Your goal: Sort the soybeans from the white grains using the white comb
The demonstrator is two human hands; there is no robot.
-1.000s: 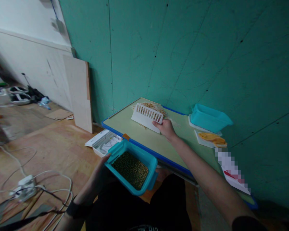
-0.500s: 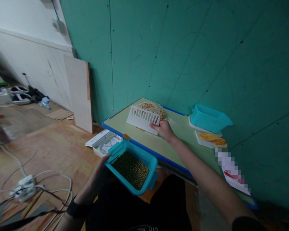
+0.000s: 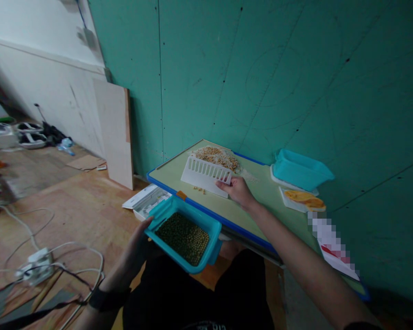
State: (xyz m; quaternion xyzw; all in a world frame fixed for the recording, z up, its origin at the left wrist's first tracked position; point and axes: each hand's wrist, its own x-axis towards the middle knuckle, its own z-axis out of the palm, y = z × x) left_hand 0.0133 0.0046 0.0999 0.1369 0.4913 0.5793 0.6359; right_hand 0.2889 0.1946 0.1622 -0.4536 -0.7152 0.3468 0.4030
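Holding a teal tub [image 3: 211, 229] full of small green beans [image 3: 183, 237], the left hand [image 3: 137, 245] grips the tub's left end, low in the middle of the frame, just below the near edge of the table [image 3: 179, 172]. The tub tilts a little and hangs in the air over the person's lap.

The right hand [image 3: 239, 191] is a bit higher, in the middle of the frame. Its fingers are closed on the right end of a white slotted scraper [image 3: 205, 175]. The scraper stands on its long edge on the table, leaning back. Just behind it lies a pile of yellow beans [image 3: 218, 157]. A few loose beans [image 3: 199, 189] lie in front of it.

To the right on the table sits another teal tub [image 3: 301, 169] on a white lid [image 3: 277, 179]. Near it is a white tray [image 3: 304, 200] with something orange in it. At lower left, white cables [image 3: 41, 266] lie on the wooden floor [image 3: 82, 201].
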